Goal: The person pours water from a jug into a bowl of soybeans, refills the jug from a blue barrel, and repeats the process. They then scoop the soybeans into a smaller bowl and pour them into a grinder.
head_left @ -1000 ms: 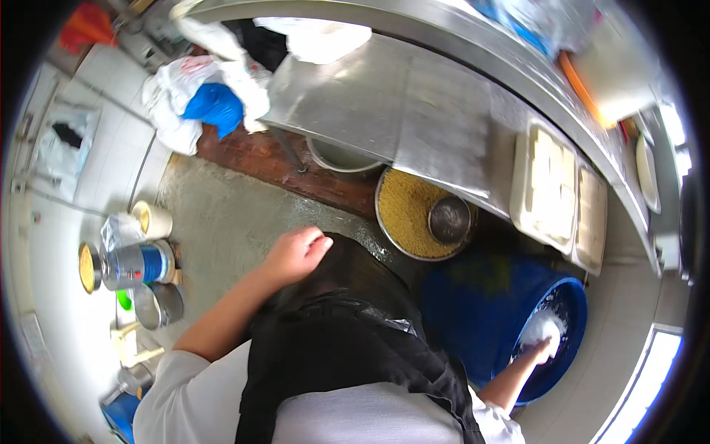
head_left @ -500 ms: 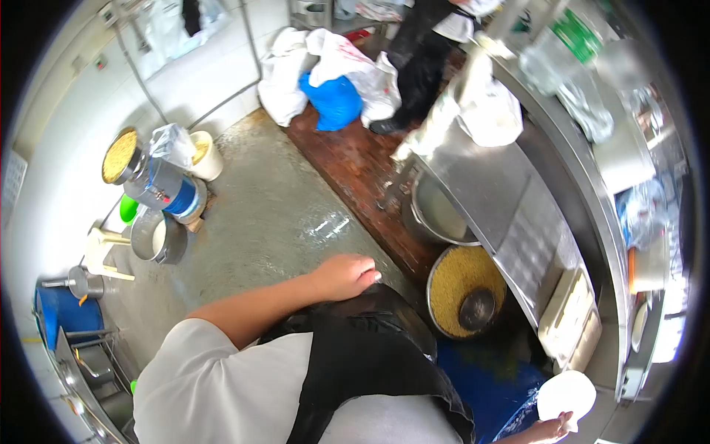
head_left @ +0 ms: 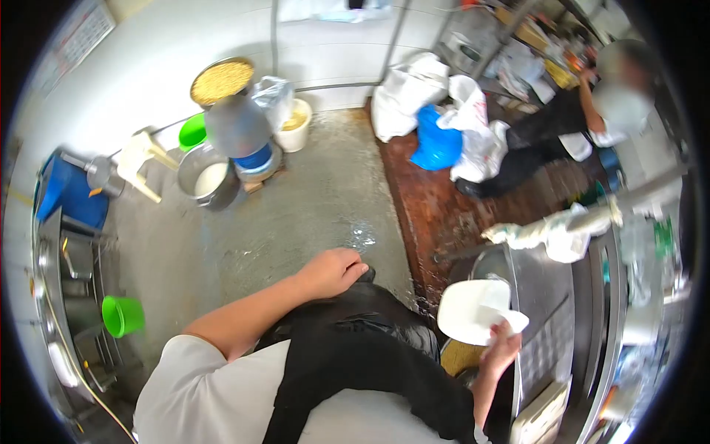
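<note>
My right hand [head_left: 501, 348] grips a white plastic scoop [head_left: 462, 311] by its narrow end, with the broad part pointing left. Below it, a pot of yellow grains or beans [head_left: 460, 358] is partly hidden by the scoop, my hand and my apron. My left hand [head_left: 333, 272] is closed in a loose fist above my black apron [head_left: 355, 318], near the knee. Nothing shows in its fingers. A steel worktop [head_left: 546, 311] stands just right of my right hand.
On the wet floor [head_left: 325, 200] ahead stand a grinder topped with yellow grains [head_left: 223, 81], a metal pot [head_left: 209, 177], a white bucket [head_left: 296, 127] and a cream stool [head_left: 148, 157]. White sacks [head_left: 410, 96] and a co-worker [head_left: 547, 122] are at the back right. A green bucket [head_left: 123, 316] is left.
The view has swung right. My right hand has brought the scoop from the lower right edge up and forward, over the pot of yellow grains. My left hand stays closed near the knee.
</note>
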Motion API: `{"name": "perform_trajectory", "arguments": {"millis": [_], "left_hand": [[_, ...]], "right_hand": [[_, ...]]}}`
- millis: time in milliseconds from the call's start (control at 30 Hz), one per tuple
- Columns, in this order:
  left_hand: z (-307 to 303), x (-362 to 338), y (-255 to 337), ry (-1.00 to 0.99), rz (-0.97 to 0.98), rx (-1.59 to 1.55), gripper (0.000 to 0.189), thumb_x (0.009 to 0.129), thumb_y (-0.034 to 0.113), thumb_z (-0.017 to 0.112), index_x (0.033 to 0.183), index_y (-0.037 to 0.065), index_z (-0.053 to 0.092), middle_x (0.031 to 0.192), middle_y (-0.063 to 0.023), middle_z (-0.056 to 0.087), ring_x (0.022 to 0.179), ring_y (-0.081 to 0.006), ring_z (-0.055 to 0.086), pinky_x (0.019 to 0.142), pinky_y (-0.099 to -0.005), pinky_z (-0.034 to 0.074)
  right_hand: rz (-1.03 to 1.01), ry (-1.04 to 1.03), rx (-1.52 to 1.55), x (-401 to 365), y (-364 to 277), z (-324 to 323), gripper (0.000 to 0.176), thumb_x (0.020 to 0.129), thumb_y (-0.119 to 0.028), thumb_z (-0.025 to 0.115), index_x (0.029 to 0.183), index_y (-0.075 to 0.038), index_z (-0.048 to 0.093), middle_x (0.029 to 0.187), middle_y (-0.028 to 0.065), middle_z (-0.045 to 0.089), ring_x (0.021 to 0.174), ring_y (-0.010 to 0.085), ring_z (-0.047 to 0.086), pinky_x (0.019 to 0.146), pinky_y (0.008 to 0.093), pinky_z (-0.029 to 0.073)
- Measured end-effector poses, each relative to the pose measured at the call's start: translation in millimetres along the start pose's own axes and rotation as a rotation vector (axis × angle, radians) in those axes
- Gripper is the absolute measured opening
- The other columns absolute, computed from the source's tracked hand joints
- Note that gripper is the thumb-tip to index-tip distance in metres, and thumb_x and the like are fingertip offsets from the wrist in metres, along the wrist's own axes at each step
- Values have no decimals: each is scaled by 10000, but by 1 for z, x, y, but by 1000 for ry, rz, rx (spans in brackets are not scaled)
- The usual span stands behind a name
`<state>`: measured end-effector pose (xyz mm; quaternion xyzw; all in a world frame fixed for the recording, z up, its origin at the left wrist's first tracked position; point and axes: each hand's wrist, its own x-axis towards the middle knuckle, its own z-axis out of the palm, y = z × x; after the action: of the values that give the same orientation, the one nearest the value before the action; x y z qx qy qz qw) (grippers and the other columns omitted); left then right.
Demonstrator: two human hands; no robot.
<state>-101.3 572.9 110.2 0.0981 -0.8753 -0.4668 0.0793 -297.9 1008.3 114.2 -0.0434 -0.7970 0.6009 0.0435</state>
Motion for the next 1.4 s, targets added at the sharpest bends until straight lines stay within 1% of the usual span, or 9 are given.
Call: {"name": "perform_trajectory", "arguments": {"millis": [267,467,667,800,867,900,1000,1167,1400], "left_hand": [[-106,-12,-64,359,-286,65,276,1033,287,656,965,21,690,933,-197,699,898,-422,677,785,-495,534],[-190,-2,-114,528,-635,25,298,1027,301,663,998,8,712,903,-205,700,838,-389,682,753,-455,535],[-261,11,-145,618,-809,31,313,1037,309,656,1001,5,715,881,-207,700,801,-373,677,740,-444,531],[-301,27,-165,657,-819,10,316,1037,314,657,990,6,715,874,-205,702,800,-376,679,741,-450,532],[-322,38,-177,643,-806,31,319,1034,322,660,988,11,712,865,-204,702,803,-380,682,742,-459,532],[-331,41,-188,652,-809,26,319,1034,322,660,988,11,712,865,-204,702,803,-380,682,742,-459,532],[-367,49,-223,645,-727,-10,318,1032,328,661,996,16,709,869,-203,703,821,-393,686,746,-468,533],[-440,60,-289,583,-612,-52,316,1030,316,658,963,10,695,867,-212,703,824,-411,682,736,-486,527],[-531,73,-372,539,-480,-78,294,1027,291,658,959,6,689,856,-219,698,821,-415,679,732,-495,527]], "right_hand": [[-155,-689,-112,25,-42,280,214,1011,-158,692,1114,28,675,947,81,712,888,165,659,832,344,531],[-202,-951,-72,40,-74,457,238,997,-126,713,1172,31,677,1050,85,709,967,163,650,882,349,530],[-521,-1087,-238,54,-154,593,312,1003,-220,726,1202,17,683,1083,227,730,993,389,715,888,437,546],[-614,-1130,-225,53,-207,671,311,1012,-246,730,1176,14,683,1045,210,737,969,375,725,861,435,556],[-774,-1116,-179,45,-240,705,315,1044,-281,716,1166,6,670,893,75,710,780,154,674,726,333,536],[-813,-1112,-103,41,-252,722,342,1050,-295,714,1200,8,666,910,65,717,769,136,674,700,312,537],[-678,-1143,-116,17,-309,758,336,1030,-270,729,1206,12,684,1050,185,747,938,310,738,839,399,567],[-919,-1037,-154,-16,-370,813,432,1052,-336,702,1282,28,664,1078,174,752,959,298,742,855,379,572],[-951,-1016,-290,-73,-424,865,469,1060,-368,687,1329,15,662,1116,187,754,992,308,750,874,377,576]]}}
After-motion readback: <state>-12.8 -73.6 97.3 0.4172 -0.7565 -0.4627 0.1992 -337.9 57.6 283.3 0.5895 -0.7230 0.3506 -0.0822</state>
